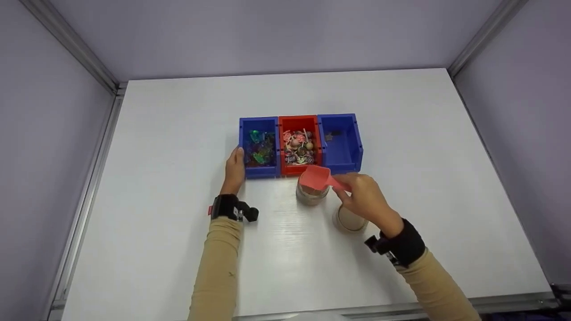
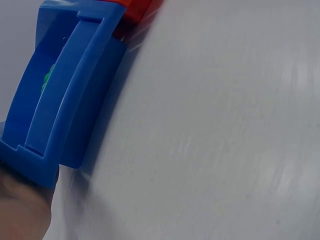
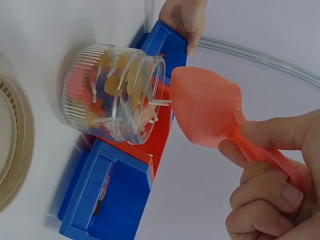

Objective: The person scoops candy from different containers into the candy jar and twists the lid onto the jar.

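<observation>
My right hand (image 1: 363,196) grips the handle of a coral-pink scoop (image 3: 207,107), with fingers curled round it. The scoop is tilted over the mouth of a clear ribbed glass jar (image 3: 100,92), which holds colourful candies and lollipops with white sticks. Whether anything lies inside the scoop cannot be seen. My left hand (image 1: 234,169) holds the outer side of the left blue bin (image 1: 261,170), thumb along its rim; its other fingers are partly hidden. That bin contains green and dark translucent pieces. Beside it, a red bin (image 1: 298,119) is filled with lollipops and round candies.
A second blue bin (image 1: 341,154) joins the red one on the right, with a few small pieces near its back. Near the right forearm is a round beige lid-like thing (image 1: 351,219). All stand on a white table (image 1: 178,133) enclosed by pale walls.
</observation>
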The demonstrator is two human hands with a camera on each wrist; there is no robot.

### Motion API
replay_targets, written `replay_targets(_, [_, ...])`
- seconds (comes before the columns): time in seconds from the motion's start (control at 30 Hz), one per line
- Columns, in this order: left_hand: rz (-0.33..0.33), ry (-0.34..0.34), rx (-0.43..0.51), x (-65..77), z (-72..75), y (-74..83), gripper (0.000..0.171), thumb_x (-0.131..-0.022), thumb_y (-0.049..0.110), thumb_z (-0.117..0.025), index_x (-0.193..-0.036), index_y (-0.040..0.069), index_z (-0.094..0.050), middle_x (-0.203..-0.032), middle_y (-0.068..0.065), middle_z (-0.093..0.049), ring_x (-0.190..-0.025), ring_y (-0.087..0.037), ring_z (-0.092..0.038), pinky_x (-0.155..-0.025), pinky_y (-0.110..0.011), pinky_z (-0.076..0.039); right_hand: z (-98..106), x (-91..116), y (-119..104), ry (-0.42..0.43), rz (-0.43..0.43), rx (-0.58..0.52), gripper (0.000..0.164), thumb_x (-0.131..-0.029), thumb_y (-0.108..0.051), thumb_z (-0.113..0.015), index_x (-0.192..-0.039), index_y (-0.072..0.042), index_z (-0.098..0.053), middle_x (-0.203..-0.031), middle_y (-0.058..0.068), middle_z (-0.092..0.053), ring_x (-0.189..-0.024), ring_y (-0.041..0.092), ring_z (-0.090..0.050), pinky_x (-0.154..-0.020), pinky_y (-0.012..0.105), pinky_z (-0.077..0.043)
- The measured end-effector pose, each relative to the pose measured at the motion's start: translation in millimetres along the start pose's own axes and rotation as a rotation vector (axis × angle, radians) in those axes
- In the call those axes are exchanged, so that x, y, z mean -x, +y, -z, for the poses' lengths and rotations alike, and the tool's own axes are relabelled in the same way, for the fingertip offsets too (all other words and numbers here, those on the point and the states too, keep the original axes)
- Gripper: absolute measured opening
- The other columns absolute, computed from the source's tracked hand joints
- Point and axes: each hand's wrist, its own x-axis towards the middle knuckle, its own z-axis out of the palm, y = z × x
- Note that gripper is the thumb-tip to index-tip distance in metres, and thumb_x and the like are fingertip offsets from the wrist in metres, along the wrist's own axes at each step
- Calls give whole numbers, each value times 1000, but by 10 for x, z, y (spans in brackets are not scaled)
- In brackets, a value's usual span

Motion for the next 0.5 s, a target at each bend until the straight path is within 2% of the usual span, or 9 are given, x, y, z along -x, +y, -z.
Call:
replay_targets(0.1, [-11,5,-4,-1,4,-1,58,-107,39,-24,-153,4,-22,-160,-15,-25,-151,-28,-21,-126,-39,-19,27,32,9,-8,-1,-2,17,-84,-5,-69,-100,0,-74,-92,15,-76,-66,18,-58,-62,31,-50])
replay_targets(0.23, [-12,7,-1,-3,1,-4,58,-107,39,-24,-153,4,-22,-160,-14,-26,-151,-27,-22,-126,-39,-20,43,63,46,-35,-22,-24,11,-84,-4,-69,-94,-1,-74,-80,10,-73,-60,11,-44,-56,23,-36])
replay_targets(0.33, [-3,-4,0,2,0,3,59,-106,40,-24,-154,5,-21,-161,-12,-24,-152,-26,-20,-126,-39,-19,41,85,94,-66,-63,-48,12,-84,-5,-69,-94,-1,-73,-70,8,-66,-57,10,-34,-54,21,-27])
replay_targets(0.5, [-2,-12,2,12,9,11,59,-107,40,-23,-154,5,-20,-161,-13,-23,-152,-27,-19,-126,-39,-19,32,117,167,-102,-127,-81,18,-84,-5,-69,-101,1,-73,-60,3,-51,-55,9,-28,-52,20,-21])
